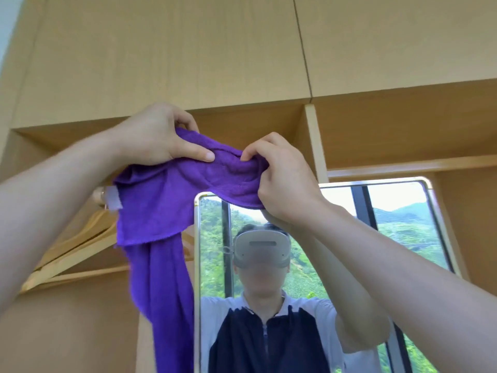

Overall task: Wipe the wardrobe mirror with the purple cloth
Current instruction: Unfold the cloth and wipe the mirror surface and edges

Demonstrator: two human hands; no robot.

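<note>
The purple cloth (158, 211) is held up in front of me, bunched along its top and hanging down in a long fold at the left. My left hand (158, 135) pinches its upper left part. My right hand (282, 176) grips the bunched right end, just above the mirror's top edge. The wardrobe mirror (398, 224) has a thin metal frame with rounded corners and stands in the open wardrobe. It reflects a person with a headset and a green hillside. The cloth hides the mirror's upper left corner; whether it touches the glass, I cannot tell.
Wooden hangers (80, 246) hang on a rail at the left, behind the cloth. A vertical wooden divider (316, 141) rises behind my right hand. Closed upper cabinet doors (188, 49) fill the top of the view.
</note>
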